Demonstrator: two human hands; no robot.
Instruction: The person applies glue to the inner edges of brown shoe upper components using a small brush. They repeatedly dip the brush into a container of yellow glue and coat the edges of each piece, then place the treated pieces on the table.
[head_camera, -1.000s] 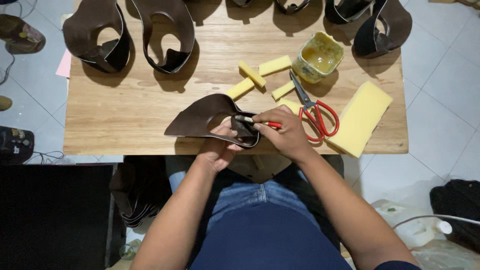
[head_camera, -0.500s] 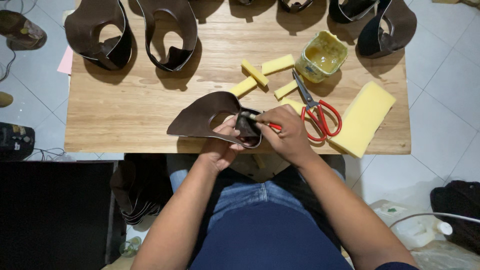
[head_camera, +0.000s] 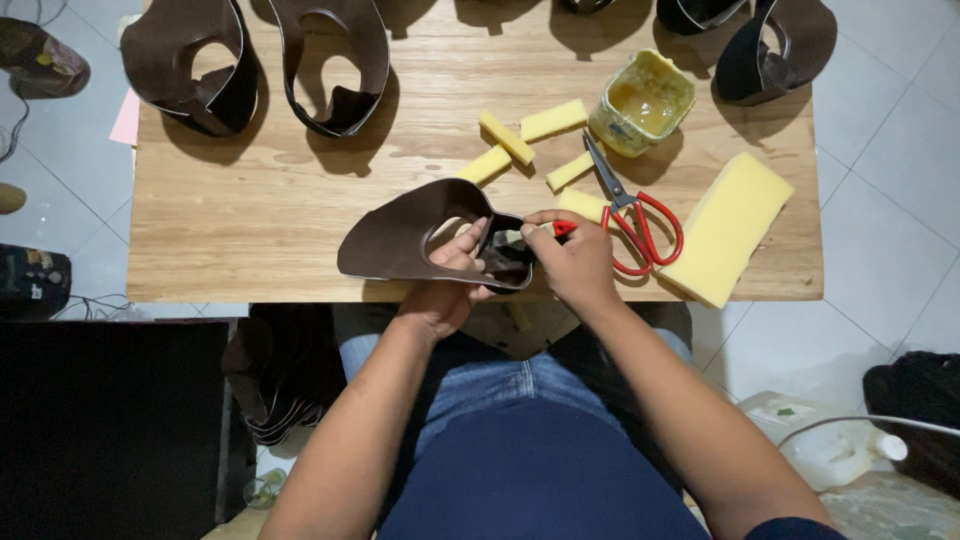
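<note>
My left hand (head_camera: 450, 275) holds a dark brown leather shoe upper (head_camera: 405, 235) at the near edge of the wooden table (head_camera: 250, 240), fingers inside its opening. My right hand (head_camera: 570, 258) grips a small red-handled tool (head_camera: 562, 228) pressed against the right end of the upper, where the two ends overlap. What the tool's tip does is hidden by my fingers.
Red-handled scissors (head_camera: 635, 215), several yellow foam pieces (head_camera: 520, 135), a big foam block (head_camera: 725, 230) and a yellow glue pot (head_camera: 640, 100) lie to the right. Finished leather uppers (head_camera: 190, 60) (head_camera: 335, 65) (head_camera: 770, 45) stand along the far edge. More leather pieces (head_camera: 280, 385) sit below the table.
The leather upper has been turned slightly in my left hand, and both hands stay together at its right end. The view shifted a little.
</note>
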